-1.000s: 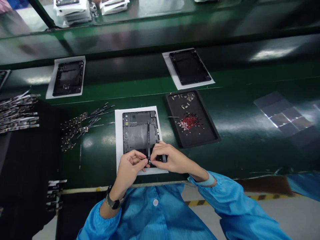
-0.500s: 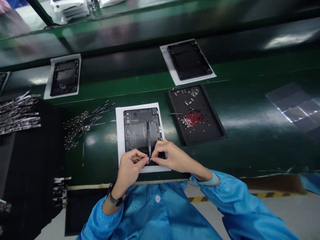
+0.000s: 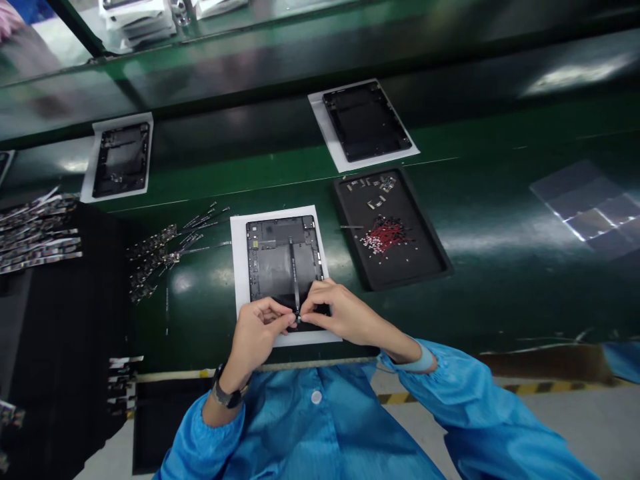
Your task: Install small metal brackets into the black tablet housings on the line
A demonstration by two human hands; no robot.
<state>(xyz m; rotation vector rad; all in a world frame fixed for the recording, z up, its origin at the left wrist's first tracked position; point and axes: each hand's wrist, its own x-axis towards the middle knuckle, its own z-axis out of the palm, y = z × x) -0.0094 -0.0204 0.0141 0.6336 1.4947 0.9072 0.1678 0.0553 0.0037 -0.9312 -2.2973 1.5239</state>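
An open dark tablet shell [image 3: 273, 263] lies on a white sheet [image 3: 240, 267] on the green bench, right in front of me. A thin black flex strip [image 3: 295, 273] runs down its middle. My left hand [image 3: 257, 337] and my right hand [image 3: 340, 313] meet at the strip's near end, at the shell's bottom edge. Both pinch that end with thumb and fingertips; the connector itself is hidden under the fingers.
A black tray [image 3: 425, 257] holding small red and silver parts sits to the right. Several loose flex cables [image 3: 165, 250] lie to the left, stacked strips [image 3: 35, 233] farther left. Two more shells on white sheets [image 3: 365, 123] [image 3: 120, 159] rest on the belt behind.
Both hands stay pinched at the strip's near end. The view has shifted slightly; the shells on the belt behind sit further left than before.
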